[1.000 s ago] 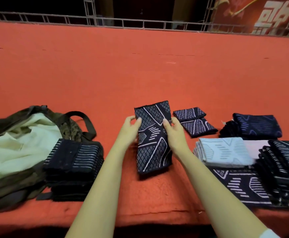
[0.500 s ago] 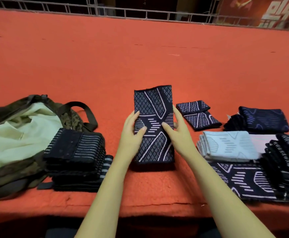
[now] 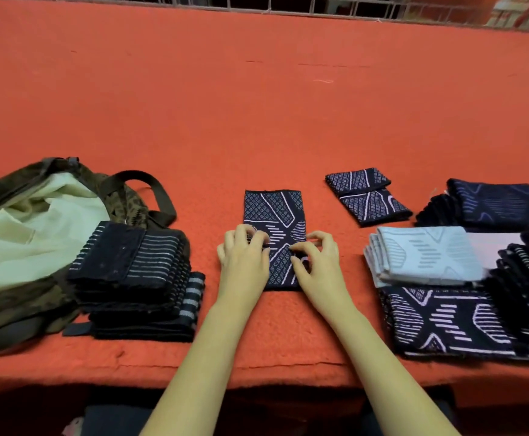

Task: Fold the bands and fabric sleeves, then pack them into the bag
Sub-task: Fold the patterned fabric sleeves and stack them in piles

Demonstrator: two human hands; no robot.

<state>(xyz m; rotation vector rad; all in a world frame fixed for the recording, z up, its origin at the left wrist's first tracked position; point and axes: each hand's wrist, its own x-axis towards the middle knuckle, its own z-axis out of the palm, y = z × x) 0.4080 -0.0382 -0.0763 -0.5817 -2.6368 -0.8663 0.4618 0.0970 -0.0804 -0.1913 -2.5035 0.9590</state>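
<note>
A dark navy fabric sleeve (image 3: 274, 212) with white geometric lines lies flat and lengthwise on the red table (image 3: 257, 105), straight ahead of me. My left hand (image 3: 244, 256) rests on its left edge at mid-length with curled fingers pinching the cloth. My right hand (image 3: 315, 262) pinches the sleeve's right edge at the same height. A camouflage bag (image 3: 14, 234) with pale lining lies open at the far left. A stack of folded dark striped bands (image 3: 131, 272) sits against the bag.
One folded navy sleeve (image 3: 367, 196) lies behind and to the right. Further right sit a dark blue folded pile (image 3: 493, 204), a light blue folded stack (image 3: 427, 254), a flat navy sleeve (image 3: 445, 322) and dark striped bands (image 3: 527, 278). A metal rail (image 3: 288, 4) lines the far edge.
The sleeve has been laid flat on the table. Both hands slid down from its upper part to its middle, and their fingers now curl in on its edges.
</note>
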